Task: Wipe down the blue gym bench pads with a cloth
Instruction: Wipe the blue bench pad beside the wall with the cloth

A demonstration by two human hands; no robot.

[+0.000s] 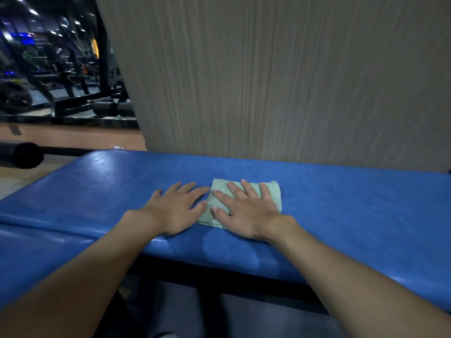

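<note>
At the far left, behind a dark ledge, the view is dim and blurred; it appears to show black machine frames (73,76) under ceiling lights, though reflection and real room cannot be told apart. Nearer, at the left edge, a black padded roller (23,154) sticks out on a thin bar just beyond the bench's far left corner.

The blue bench pad (353,198) runs across the whole width of the scene, glossy and lightly creased. A ridge crosses its left part from the left edge towards the near rim. Below the near rim a dark frame bar shows.

The left hand (175,211) lies palm down on the pad, a little left of centre. Its fingers are straight and slightly spread, flat on the vinyl, and grip nothing. The index fingertip and thumb tip lie just beside the left edge of the cloth.

The cloth (275,195), pale green and folded into a rough square, sits flat on top of the pad near its middle, closer to the far edge than the near one. The right hand (246,212) presses down on it, palm down. Its fingers are straight and fanned across the fabric, and its thumb lies along the cloth's near left part. Nothing is curled or pinched. The cloth's right edge and far left corner show past the fingers.

Behind the bench, from centre to right, a grey wood-grain wall panel (292,81) rises out of the top of the view.
</note>
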